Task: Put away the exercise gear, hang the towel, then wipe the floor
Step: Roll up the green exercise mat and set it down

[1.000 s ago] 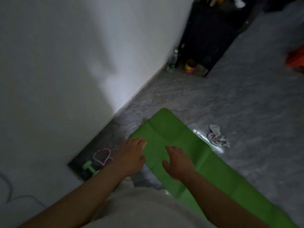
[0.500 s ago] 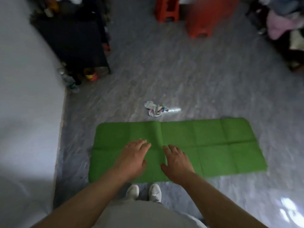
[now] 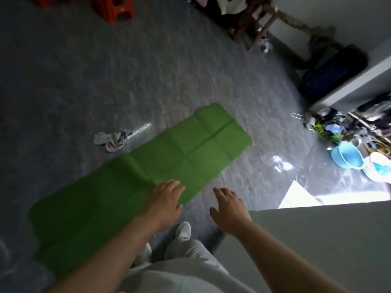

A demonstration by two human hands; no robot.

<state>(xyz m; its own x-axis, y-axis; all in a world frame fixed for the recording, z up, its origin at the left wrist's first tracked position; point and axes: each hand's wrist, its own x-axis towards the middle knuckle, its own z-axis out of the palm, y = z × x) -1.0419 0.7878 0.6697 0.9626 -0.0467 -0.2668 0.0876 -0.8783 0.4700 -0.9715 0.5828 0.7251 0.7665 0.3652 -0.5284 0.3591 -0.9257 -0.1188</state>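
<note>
A green exercise mat lies unrolled and flat on the grey floor, running from lower left to upper right. A crumpled white cloth lies on the floor just beyond the mat's far edge. My left hand hovers over the mat's near edge, fingers relaxed, holding nothing. My right hand is out over bare floor to the right of the mat, also holding nothing. My white shoes stand at the mat's near edge.
A red plastic stool stands at the far left. A wooden chair piled with clothes is at the back. A dark bag lies by the wall. Blue basins and clutter sit at the right. A grey wall rises close on the right.
My view has swung to the right, from the white wall to the room's right side. Both hands stayed out in front, empty; the right hand now sits off the mat.
</note>
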